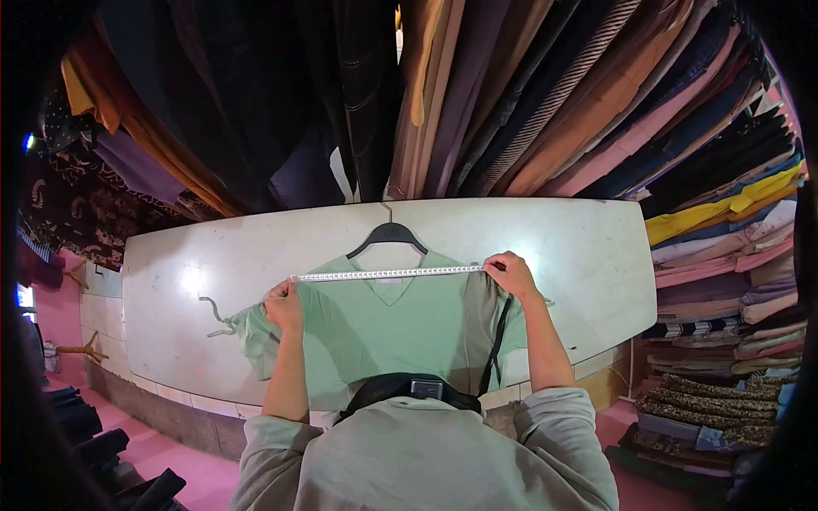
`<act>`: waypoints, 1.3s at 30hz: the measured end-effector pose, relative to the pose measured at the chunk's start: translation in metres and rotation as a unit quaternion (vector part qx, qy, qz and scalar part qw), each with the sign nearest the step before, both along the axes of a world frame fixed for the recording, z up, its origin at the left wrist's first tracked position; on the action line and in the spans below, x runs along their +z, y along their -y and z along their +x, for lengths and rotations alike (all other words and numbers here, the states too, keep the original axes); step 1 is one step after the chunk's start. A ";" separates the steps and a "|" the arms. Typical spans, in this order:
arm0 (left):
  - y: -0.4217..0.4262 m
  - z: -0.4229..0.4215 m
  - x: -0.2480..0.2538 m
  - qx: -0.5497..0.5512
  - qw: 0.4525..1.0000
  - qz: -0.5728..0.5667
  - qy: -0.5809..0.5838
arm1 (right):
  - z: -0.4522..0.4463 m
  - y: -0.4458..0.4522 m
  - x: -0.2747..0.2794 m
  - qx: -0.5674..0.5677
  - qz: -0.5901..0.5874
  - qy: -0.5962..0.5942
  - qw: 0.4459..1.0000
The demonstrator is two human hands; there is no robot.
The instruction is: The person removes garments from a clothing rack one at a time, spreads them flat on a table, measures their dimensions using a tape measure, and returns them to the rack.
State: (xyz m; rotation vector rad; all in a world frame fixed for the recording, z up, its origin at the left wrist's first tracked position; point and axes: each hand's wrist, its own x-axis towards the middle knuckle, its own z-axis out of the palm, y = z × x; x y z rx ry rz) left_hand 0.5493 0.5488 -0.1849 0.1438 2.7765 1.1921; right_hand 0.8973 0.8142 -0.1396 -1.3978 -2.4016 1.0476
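Note:
A light green V-neck top (392,328) lies on a white table, with a black hanger (388,232) inside its neck. Across its shoulders a white measuring tape (388,273) is stretched straight. My left hand (284,305) pinches one end of the tape at the left shoulder of the top. At the opposite shoulder, my right hand (509,274) grips the tape between thumb and fingers. Tie strings (220,317) trail from the left sleeve onto the table. A black strap (497,345) hangs down beside my right forearm.
The white table (179,341) has rounded corners. Hanging trousers and other garments (545,102) crowd its far edge. Folded clothes (724,341) are stacked at the right. Wooden hangers (83,347) hang on the left wall, and dark clothes (94,443) are at lower left.

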 end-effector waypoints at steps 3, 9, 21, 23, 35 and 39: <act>-0.004 0.011 0.017 -0.079 0.988 0.051 -0.126 | -0.014 0.016 0.019 -0.025 -0.029 -0.116 0.992; -0.021 0.082 0.035 -0.374 0.903 0.210 -0.024 | -0.079 0.099 0.025 0.034 -0.147 -0.180 0.972; 0.035 0.039 0.011 -0.138 0.901 -0.209 -0.355 | -0.067 0.141 -0.001 0.076 -0.136 -0.174 0.973; 0.036 0.043 0.023 -0.227 0.927 -0.076 -0.289 | -0.093 0.143 -0.008 0.102 -0.233 -0.263 0.931; 0.017 0.049 0.013 -0.283 0.879 0.249 0.292 | -0.205 0.139 0.019 0.324 -0.133 -0.108 0.931; 0.012 0.009 0.020 -0.273 0.941 0.143 0.142 | -0.228 0.111 0.005 0.307 -0.062 -0.099 0.945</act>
